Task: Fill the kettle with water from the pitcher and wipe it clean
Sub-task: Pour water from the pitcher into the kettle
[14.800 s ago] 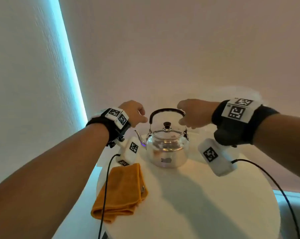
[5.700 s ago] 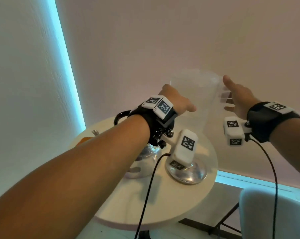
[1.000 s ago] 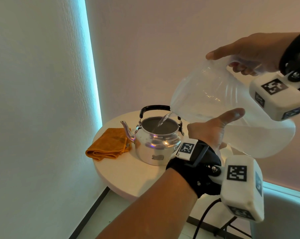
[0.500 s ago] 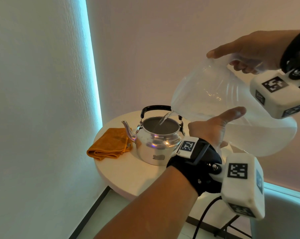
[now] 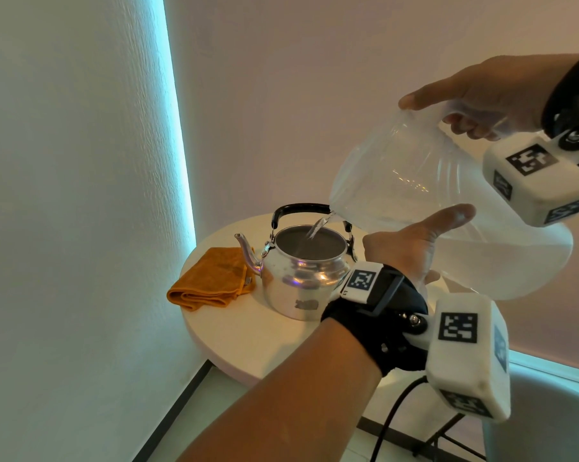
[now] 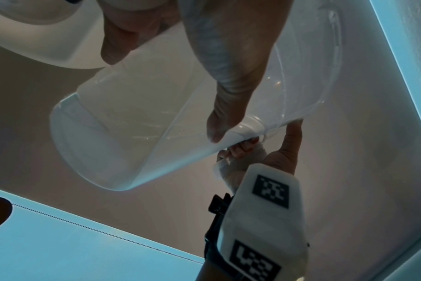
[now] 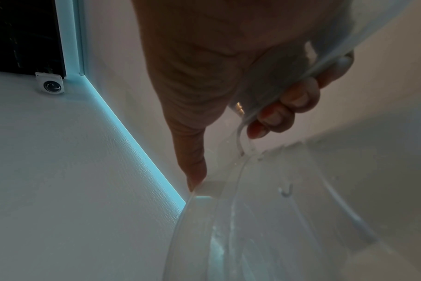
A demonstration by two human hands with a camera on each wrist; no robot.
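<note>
A large clear plastic pitcher (image 5: 424, 195) is tipped in the air between both hands, its mouth lowest. The right hand (image 5: 491, 91) grips its clear handle from above: the fingers (image 7: 284, 110) curl round the handle and the index finger lies straight along the rim. The left hand (image 5: 404, 248) supports the pitcher's body from below, thumb stretched up against the wall; its other fingers are hidden behind the pitcher in the head view, and the left wrist view shows only a thumb and one finger pressed to the plastic.

Below and ahead of the hands, a thin stream of water (image 5: 316, 228) falls from the pitcher's lip into the open top of a shiny round metal kettle with a black arched handle (image 5: 301, 278). The kettle stands upright on a round white table (image 5: 248, 331), spout pointing away from the hands. Its lid cannot be seen. The water level inside is hard to make out.

Just beyond the spout lies a folded orange cloth (image 5: 211, 281), touching or nearly touching the kettle. The left wrist band covers part of the kettle's near side.
</note>
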